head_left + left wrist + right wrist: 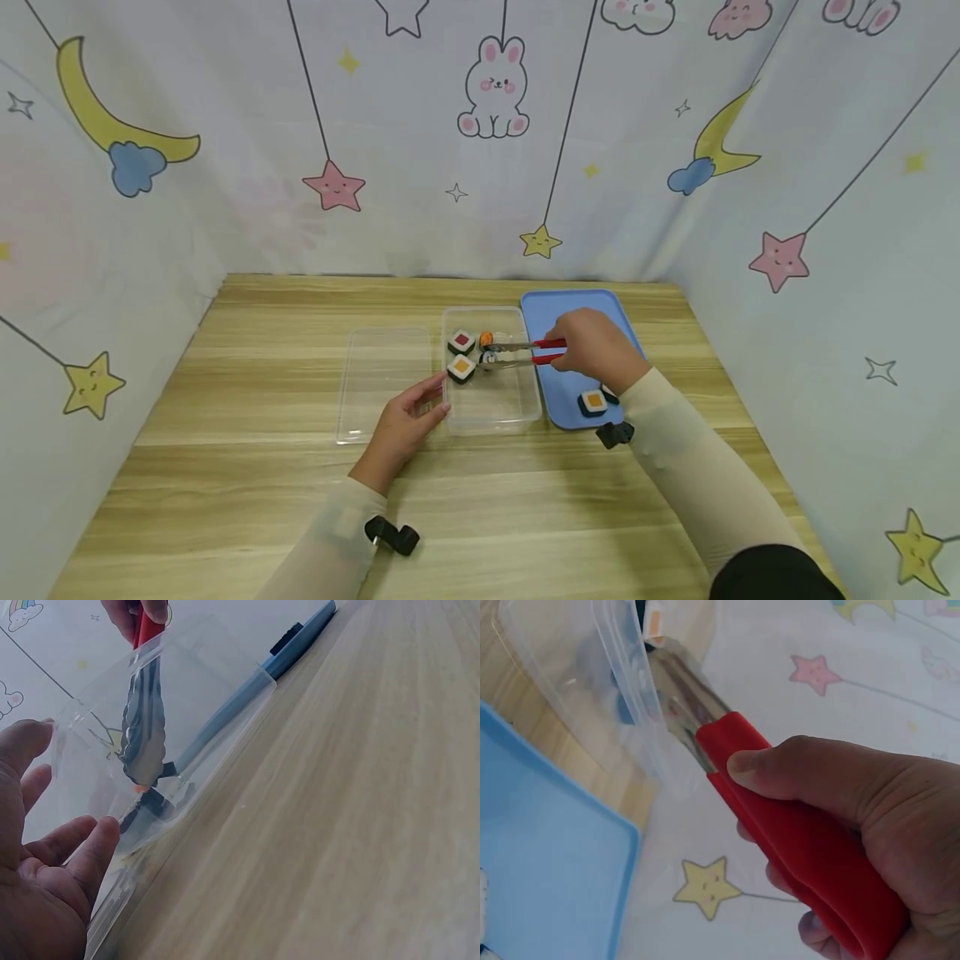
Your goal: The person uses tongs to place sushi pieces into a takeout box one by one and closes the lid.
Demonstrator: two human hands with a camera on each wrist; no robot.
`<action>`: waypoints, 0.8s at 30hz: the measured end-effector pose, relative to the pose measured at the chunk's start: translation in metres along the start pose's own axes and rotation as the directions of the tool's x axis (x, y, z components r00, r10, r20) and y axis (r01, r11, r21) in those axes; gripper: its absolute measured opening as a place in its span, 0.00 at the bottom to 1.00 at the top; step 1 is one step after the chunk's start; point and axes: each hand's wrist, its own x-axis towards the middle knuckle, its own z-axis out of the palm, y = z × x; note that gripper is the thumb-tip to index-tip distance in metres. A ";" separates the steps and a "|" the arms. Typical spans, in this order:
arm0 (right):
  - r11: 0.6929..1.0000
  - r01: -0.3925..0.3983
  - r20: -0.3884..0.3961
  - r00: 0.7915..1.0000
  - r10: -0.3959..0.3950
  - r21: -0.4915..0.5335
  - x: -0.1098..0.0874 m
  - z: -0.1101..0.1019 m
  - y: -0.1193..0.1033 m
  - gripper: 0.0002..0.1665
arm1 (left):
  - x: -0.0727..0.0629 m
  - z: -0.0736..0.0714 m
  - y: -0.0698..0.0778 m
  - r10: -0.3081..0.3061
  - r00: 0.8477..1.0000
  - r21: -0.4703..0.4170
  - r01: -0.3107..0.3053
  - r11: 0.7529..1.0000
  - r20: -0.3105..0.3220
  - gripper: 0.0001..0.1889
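Blue tray (558,400): below the right hand (596,350). Container (491,408): clear, rectangular, beside the left hand (405,421), fingers loosely extended. Tongs (543,343): red-handled, scalloped metal ends, gripped by the right hand. Two sushi pieces (461,369): white, dark-sided, red- and orange-centred, inside the container, just beyond the left hand.

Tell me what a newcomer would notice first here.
Probably the red-handled tongs in the right hand, their tips inside the clear container. Next, the bright blue tray to the container's right, then the cartoon bunny on the white backdrop behind the table.
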 end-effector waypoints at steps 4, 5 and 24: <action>1.000 -0.008 0.027 1.000 0.009 -0.029 0.003 -0.002 -0.005 0.16 | 0.000 0.000 0.002 -0.003 1.000 0.001 0.003 1.000 -0.002 0.27; 0.999 -0.009 0.034 0.999 0.010 -0.040 0.004 -0.002 -0.006 0.16 | 0.000 0.000 0.003 -0.005 1.000 0.001 0.005 1.000 -0.002 0.27; 0.997 0.014 -0.078 0.997 -0.008 0.073 -0.012 0.001 0.016 0.25 | -0.001 0.005 0.007 -0.008 1.000 0.009 0.008 1.000 -0.017 0.26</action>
